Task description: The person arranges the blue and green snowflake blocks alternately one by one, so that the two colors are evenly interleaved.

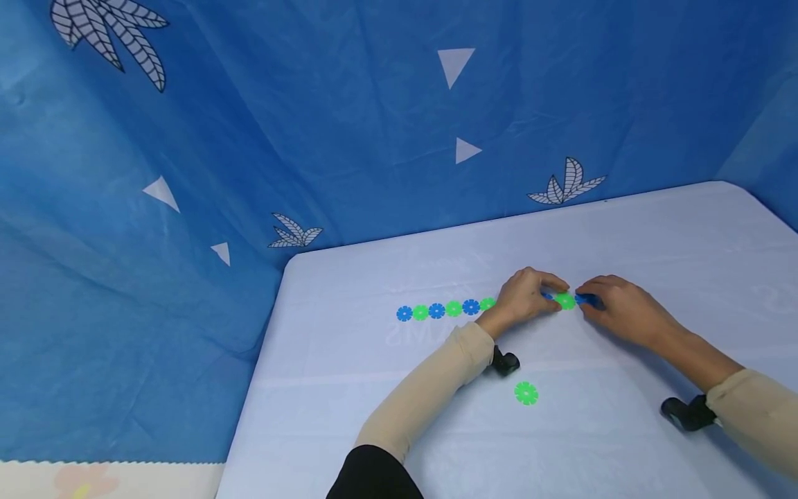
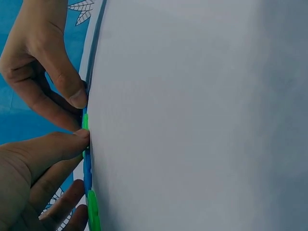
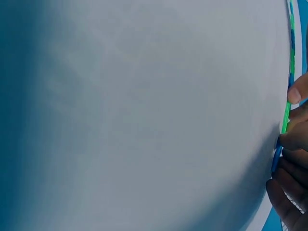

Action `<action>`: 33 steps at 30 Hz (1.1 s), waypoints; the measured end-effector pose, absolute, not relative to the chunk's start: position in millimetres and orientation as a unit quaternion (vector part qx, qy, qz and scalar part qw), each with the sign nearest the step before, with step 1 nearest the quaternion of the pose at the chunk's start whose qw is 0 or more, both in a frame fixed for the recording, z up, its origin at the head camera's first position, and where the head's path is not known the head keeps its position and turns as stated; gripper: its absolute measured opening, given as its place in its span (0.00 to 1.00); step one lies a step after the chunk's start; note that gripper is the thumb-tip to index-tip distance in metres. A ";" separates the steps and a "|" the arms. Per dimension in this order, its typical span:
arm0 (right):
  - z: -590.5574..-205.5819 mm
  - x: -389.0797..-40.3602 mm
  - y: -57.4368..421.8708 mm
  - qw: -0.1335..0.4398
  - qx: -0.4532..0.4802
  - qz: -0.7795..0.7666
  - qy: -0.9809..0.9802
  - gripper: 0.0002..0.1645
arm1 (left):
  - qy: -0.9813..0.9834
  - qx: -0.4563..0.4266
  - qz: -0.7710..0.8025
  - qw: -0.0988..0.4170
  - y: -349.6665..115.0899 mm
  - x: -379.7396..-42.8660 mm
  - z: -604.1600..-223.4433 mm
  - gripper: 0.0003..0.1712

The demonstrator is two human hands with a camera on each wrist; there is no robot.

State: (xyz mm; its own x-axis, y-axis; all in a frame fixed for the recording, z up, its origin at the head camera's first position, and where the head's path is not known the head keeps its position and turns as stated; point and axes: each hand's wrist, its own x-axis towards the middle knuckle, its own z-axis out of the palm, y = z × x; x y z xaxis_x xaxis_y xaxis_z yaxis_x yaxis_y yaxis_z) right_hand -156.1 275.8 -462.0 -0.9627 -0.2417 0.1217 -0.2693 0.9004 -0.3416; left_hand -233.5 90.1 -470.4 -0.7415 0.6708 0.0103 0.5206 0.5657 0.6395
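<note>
A straight row of blue and green notched plastic discs (image 1: 436,310), alternating in colour, lies across the white table. My left hand (image 1: 524,296) covers part of the row and pinches the green notched disc (image 1: 565,301) near its right end, thumb on the near side in the left wrist view. From the other side my right hand (image 1: 626,308) pinches a blue notched disc (image 3: 276,160), its edge meeting that green one. Both hands are close together, low over the tabletop. Nearer to me lies a single loose green disc (image 1: 526,393).
The white table (image 1: 324,402) has rounded far corners and ends at a blue patterned curtain (image 1: 374,125) behind. A black wrist device (image 1: 505,362) sits under the left forearm, another black device (image 1: 686,414) by the right sleeve.
</note>
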 end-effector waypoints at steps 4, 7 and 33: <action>-462.5 -156.5 277.0 0.038 0.134 0.179 -0.974 0.22 | 0.877 0.340 0.318 0.118 90.5 -234.0 -469.9 0.20; -463.1 -155.8 277.3 0.039 0.133 0.181 -0.974 0.21 | 0.877 0.341 0.317 0.117 91.0 -233.8 -470.4 0.20; -456.3 -125.0 256.7 0.121 0.142 0.206 -0.961 0.17 | 0.881 0.340 0.309 0.113 91.8 -234.1 -470.3 0.20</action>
State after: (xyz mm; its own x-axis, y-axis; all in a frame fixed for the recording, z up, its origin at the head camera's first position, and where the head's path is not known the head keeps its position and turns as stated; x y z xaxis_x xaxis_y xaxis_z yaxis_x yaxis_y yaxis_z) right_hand -125.0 256.7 -456.3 -0.9303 -0.2232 0.2911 -0.3231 0.8745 -0.3618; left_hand -234.1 91.8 -470.3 -0.7428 0.6695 0.0110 0.5295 0.5772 0.6216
